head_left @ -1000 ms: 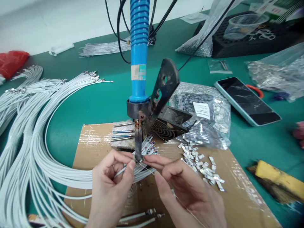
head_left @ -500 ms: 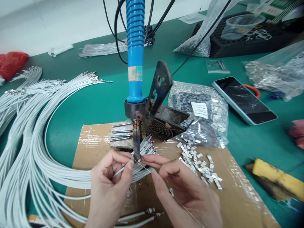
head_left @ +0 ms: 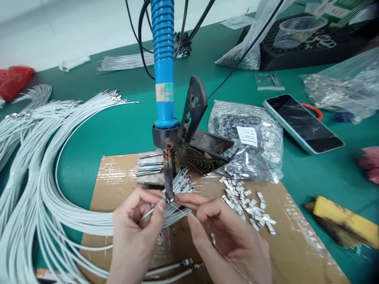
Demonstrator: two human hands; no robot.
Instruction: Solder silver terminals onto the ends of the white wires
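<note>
Pinched between the thumb and fingers of my left hand (head_left: 137, 232) is a white cable (head_left: 147, 213), its end held at the tip of a soldering iron. This blue-handled soldering iron (head_left: 164, 106) stands almost upright in a dark metal bracket, tip down. My right hand (head_left: 229, 232) is closed on a thin solder wire (head_left: 178, 209), which runs up to the same spot; its index finger is beside the tip. The joint itself is too small and partly covered to make out. Behind my fingers lie several white cable ends (head_left: 183, 182).
Cardboard (head_left: 115, 173) lies beneath the work. Small metal pieces (head_left: 248, 205) are scattered on the right, near a plastic bag of parts (head_left: 216, 118) and a phone (head_left: 303, 124). Bundled white cables (head_left: 49, 177) fill the left. A yellow sponge (head_left: 345, 221) sits at right.
The iron's handle and bracket have tilted slightly left, with the tip nearly in place. Both hands keep their grips, and the whole view has shifted a little.
</note>
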